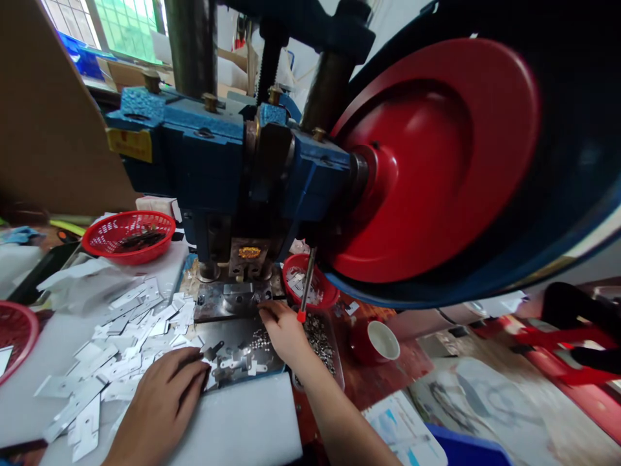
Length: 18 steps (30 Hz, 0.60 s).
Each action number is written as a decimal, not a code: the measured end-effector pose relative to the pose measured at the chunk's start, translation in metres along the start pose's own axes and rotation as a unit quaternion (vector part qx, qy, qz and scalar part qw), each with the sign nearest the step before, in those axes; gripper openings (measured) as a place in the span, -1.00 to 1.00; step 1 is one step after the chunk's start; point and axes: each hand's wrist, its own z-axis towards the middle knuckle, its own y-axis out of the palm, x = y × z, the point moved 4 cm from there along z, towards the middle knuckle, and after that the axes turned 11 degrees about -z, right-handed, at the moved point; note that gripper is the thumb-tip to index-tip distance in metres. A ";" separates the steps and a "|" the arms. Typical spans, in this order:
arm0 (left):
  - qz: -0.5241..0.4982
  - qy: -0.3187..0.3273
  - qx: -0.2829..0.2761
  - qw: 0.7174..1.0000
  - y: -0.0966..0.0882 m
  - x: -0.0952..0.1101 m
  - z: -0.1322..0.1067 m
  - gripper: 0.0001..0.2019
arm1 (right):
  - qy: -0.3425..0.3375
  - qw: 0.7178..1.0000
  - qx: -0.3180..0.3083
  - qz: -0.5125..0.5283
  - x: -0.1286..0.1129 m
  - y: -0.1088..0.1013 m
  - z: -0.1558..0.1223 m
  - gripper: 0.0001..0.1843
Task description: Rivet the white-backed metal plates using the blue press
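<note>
My left hand (162,398) rests at the front left of the steel work plate, fingers bent together beside small flat metal tabs (237,364). Whatever its fingertips hold is hidden. My right hand (284,331) reaches to the right end of the die block (239,296) under the blue press (204,155). Its fingers are curled down at the die's edge, and anything pinched in them is too small to make out. Tiny metal fittings (261,340) lie on the plate left of my right wrist. Many pale flat metal plates (121,369) are heaped to the left.
A large red flywheel (436,162) overhangs the right side. A red-tipped lever (307,285) hangs above my right wrist. Red baskets (129,257) stand left and behind. A clear tray of small fittings (320,343) and a red cup (371,343) sit to the right. White foam (247,421) lies in front.
</note>
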 end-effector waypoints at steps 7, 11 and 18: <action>-0.001 0.005 0.001 1.000 0.003 -0.003 -0.002 -0.80 | 0.126 0.979 0.057 0.148 0.024 0.000 -0.006 -0.73; -0.002 0.006 0.007 1.000 0.000 -0.003 -0.001 -0.80 | 0.086 0.989 0.053 0.109 0.031 -0.002 -0.011 -0.75; 0.029 -0.026 0.001 0.999 -0.006 -0.002 0.010 -0.78 | -0.058 0.978 0.005 -0.201 0.013 0.003 0.000 -0.80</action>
